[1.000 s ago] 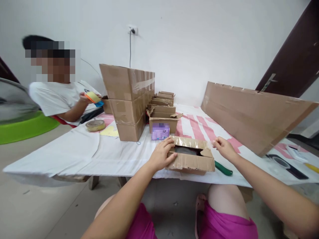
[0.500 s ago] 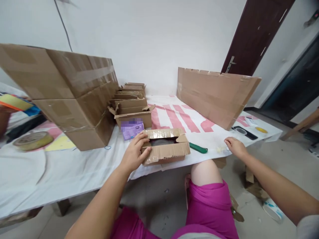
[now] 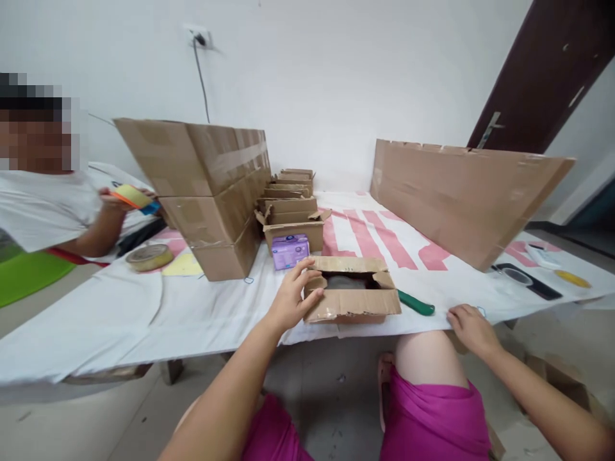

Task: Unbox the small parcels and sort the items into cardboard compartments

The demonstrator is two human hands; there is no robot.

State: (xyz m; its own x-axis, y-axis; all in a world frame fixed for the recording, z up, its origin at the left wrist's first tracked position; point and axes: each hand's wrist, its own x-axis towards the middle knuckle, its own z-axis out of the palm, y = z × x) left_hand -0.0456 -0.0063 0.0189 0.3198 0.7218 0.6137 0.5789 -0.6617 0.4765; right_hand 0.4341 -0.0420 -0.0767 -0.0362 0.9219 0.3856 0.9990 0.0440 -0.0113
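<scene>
A small cardboard box (image 3: 353, 306) lies near the table's front edge, its top flaps parted over a dark gap. Something grey inside shows only in part. My left hand (image 3: 295, 298) grips the box's left end, thumb on the near flap and fingers at the far side. To the right of the box lies a green-handled tool (image 3: 417, 303), its other end hidden by the box. My right hand (image 3: 471, 326) is at the table edge with its fingers together; whatever may be in them is hidden. Just behind the box stands a purple package (image 3: 290, 251).
Taped cartons (image 3: 223, 202) are stacked at left, with open boxes (image 3: 294, 221) in a row beside them. A large cardboard panel (image 3: 461, 198) stands at right. A tape roll (image 3: 148, 257) lies at left, near a co-worker's hand (image 3: 113, 200) holding a colourful item.
The view has swung left, bringing the co-worker into sight. My right hand has come down to the table edge. My left hand keeps its hold on the box.
</scene>
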